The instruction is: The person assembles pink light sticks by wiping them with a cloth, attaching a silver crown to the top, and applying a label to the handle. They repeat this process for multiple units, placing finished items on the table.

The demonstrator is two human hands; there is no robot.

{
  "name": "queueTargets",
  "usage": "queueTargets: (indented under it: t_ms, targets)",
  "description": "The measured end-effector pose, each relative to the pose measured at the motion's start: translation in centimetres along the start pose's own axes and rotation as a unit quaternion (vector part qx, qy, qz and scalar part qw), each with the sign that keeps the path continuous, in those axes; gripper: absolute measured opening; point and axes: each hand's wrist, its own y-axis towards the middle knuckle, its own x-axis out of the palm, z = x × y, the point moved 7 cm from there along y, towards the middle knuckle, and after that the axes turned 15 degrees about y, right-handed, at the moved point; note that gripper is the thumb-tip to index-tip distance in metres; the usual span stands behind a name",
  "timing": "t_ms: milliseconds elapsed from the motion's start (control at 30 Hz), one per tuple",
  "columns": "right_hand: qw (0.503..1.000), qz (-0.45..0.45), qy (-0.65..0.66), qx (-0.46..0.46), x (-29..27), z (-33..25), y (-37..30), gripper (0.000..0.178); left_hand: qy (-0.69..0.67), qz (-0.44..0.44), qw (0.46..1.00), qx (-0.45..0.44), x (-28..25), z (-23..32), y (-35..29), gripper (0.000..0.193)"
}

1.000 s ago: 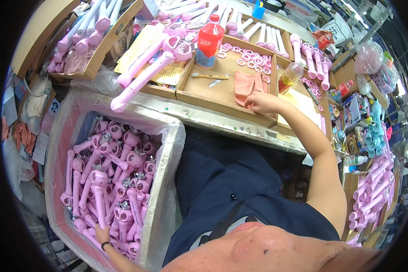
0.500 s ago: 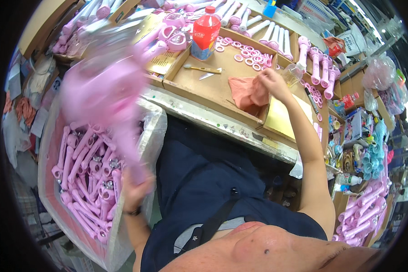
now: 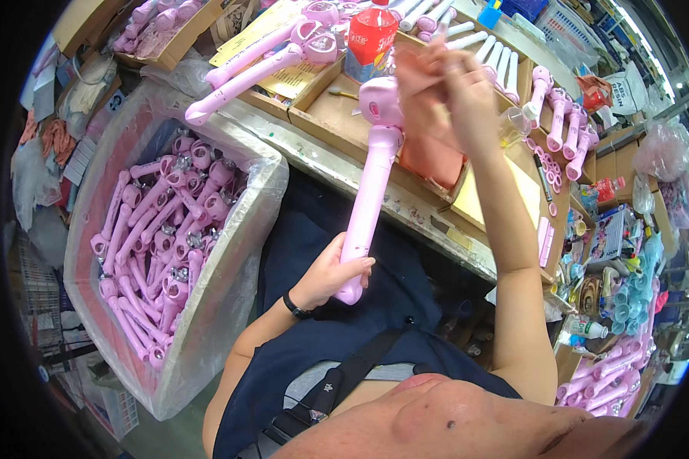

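Note:
My left hand [image 3: 325,275] is closed round the lower end of a pink plastic wand [image 3: 369,199]. The wand slants up and away from me, its bulbous head over the front of the cardboard tray [image 3: 337,122]. Beside that head, my right hand [image 3: 467,99] pinches an orange cloth [image 3: 430,145], which hangs down over the tray. Motion smears the cloth's upper part and my right fingers. Whether the cloth touches the wand I cannot tell. Two similar pink wands [image 3: 264,69] lie side by side at the tray's left.
A plastic-lined bin [image 3: 264,172] full of pink wands stands at my left. A red-capped bottle [image 3: 371,42] is just beyond the held wand. White-handled wands [image 3: 497,65] and several pink ones [image 3: 556,122] lie at the back and right. A yellow sheet [image 3: 505,195] lies right of the cloth.
My left hand has brought the wand from above the bin rightward to the front of the tray. My right hand has lifted the orange cloth from the tray toward the wand's head.

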Motion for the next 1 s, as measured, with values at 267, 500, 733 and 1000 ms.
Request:
queueTargets:
  t_ms: [267, 500, 733, 1000]
  targets:
    - [0.979, 0.172, 0.089, 0.067, 3.0, 5.7, -12.7, 0.034, 0.033, 0.059, 0.998, 0.012, -1.0, -0.8, 0.7, 0.041]
    - [0.903, 0.106, 0.349, 0.227, 3.5, 8.3, -10.5, 0.037, 0.356, 0.116, 0.923, 0.089, 0.7, -1.3, 1.8, 0.054]
    - [0.896, 0.129, 0.384, 0.181, 2.4, 6.5, -6.7, 0.034, 0.341, 0.110, 0.928, 0.102, 0.7, -0.1, 2.0, 0.054]
    - [0.899, 0.135, 0.239, 0.342, 7.1, 9.7, -15.5, 0.028, 0.349, 0.131, 0.915, 0.152, -1.7, 1.0, 3.2, 0.042]
